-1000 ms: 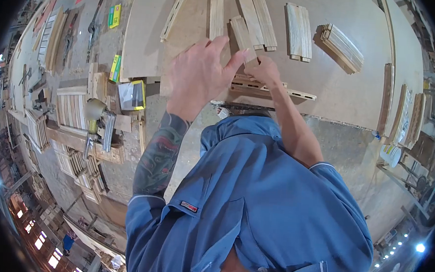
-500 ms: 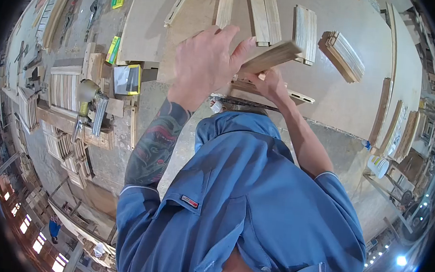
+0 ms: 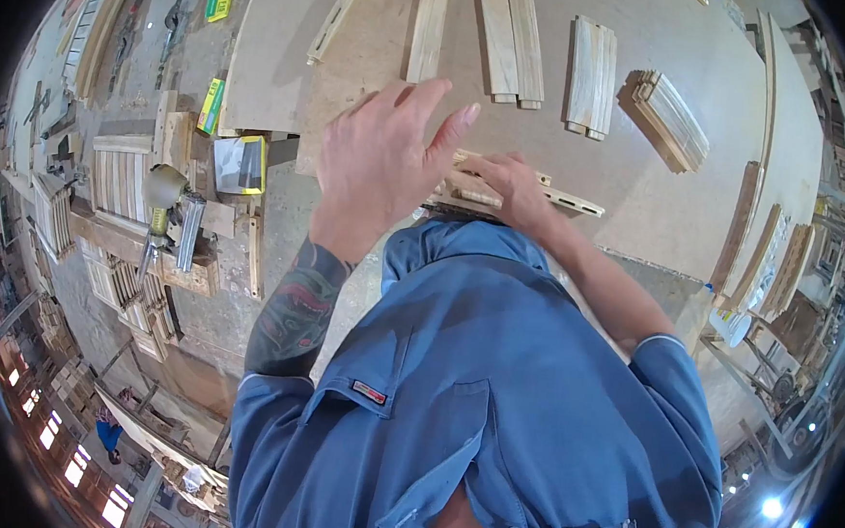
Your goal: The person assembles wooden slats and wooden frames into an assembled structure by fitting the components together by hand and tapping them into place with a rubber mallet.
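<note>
My left hand is raised over the near edge of the board-topped table, thumb and fingers apart, with nothing visible in it. Just to its right, my right hand is closed over light wooden pieces at the table edge, close to my body; its fingers partly cover them. A slotted wooden strip sticks out to the right from under this hand. Beyond my hands lie a narrow plank, a pair of planks and a grooved bundle.
Another bundle lies at the right, and a slotted strip at the upper left. On the left stand a power tool, a slatted frame and green-yellow boxes. A white bucket is at the right.
The board that was tilted up between my hands is no longer raised. My left hand has moved left and down; my right hand has come down onto the pieces at the edge.
</note>
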The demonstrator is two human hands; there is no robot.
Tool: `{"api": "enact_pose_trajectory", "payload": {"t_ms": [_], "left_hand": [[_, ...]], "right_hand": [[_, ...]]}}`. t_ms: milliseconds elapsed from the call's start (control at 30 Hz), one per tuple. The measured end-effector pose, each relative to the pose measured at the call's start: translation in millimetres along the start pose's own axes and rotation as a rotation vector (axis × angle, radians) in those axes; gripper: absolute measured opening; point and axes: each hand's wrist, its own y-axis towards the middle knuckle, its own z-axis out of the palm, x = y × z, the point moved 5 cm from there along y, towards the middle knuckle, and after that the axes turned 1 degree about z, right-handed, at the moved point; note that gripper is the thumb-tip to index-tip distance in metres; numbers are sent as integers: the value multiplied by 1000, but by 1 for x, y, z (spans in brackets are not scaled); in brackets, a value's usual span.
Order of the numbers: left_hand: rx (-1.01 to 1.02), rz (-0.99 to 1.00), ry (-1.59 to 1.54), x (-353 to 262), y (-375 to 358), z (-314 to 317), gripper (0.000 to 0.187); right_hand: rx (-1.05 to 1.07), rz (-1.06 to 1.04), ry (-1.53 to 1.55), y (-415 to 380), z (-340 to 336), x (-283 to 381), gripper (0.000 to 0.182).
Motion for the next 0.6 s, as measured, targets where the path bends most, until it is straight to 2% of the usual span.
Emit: {"api": "enact_pose_trajectory", "payload": {"t_ms": [33, 67, 133, 200, 267, 300, 367, 400, 467, 500, 533, 600], "left_hand": [[-7, 15, -3, 0, -1, -1, 36], [-7, 16, 10, 1, -1, -1, 36], [-30, 23, 3, 0, -2, -1, 34], [-41, 8, 12, -4, 0, -4, 32], [-45, 6, 17, -7, 0, -6, 31], [-34, 1, 25, -7, 0, -4, 31], [-24, 1, 34, -6, -3, -4, 31], [-29, 3, 49, -5, -4, -3, 30], [-37, 12, 51, -4, -7, -2, 30], [-69, 32, 39, -5, -7, -2, 30], [-103, 54, 25, -6, -8, -4, 29], [-84, 62, 10, -6, -9, -5, 29]], "right_hand": [[225, 108, 114, 8, -8, -7, 23], [220, 100, 123, 21, -9, -18, 23], [236, 300, 17, 56, -5, -59, 28], [82, 273, -13, 107, 15, -80, 45], [-383, 311, -568, 138, 46, -76, 56], [-394, 311, -565, 148, 65, -74, 56], [-619, 368, -701, 154, 78, -67, 65], [-622, 371, -704, 154, 73, -66, 65], [-148, 528, -254, 155, 64, -76, 62], [-74, 619, -141, 143, 53, -77, 53], [-81, 632, -153, 126, 48, -87, 53], [-209, 425, 95, 94, 30, -98, 42]]}}
